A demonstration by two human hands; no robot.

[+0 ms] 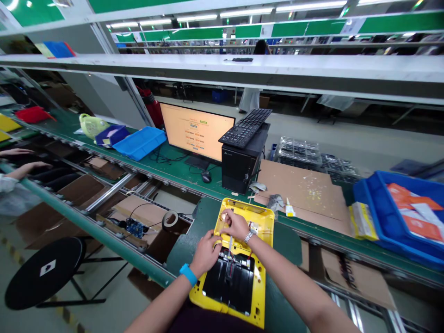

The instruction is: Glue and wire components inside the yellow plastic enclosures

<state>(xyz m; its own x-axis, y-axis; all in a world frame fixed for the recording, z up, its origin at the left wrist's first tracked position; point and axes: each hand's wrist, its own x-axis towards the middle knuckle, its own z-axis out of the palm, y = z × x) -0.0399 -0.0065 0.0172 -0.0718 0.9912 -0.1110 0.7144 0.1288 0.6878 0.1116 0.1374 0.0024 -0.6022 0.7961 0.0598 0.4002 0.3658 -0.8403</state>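
Note:
An opened yellow plastic casing [262,277] lies in front of me, its two halves spread apart. A black panel [239,289] fills the near half. A pale flat strip [230,244] and thin wires cross between the halves. My left hand [207,253], with a blue wristband, has its fingers bent round the casing's left edge by the joint. My right hand [237,227], wearing a metal watch, is over the far half with thumb and fingertips pinched together. What sits in that pinch is too small to make out.
The casing rests on a dark green board [204,217] across the conveyor. Beyond stand a monitor [197,132], a mouse [206,176] and a computer tower [239,169] with a keyboard [246,127]. Blue bins [374,199] are at right, a roll of tape [169,219] left. Another person's hands [31,164] show far left.

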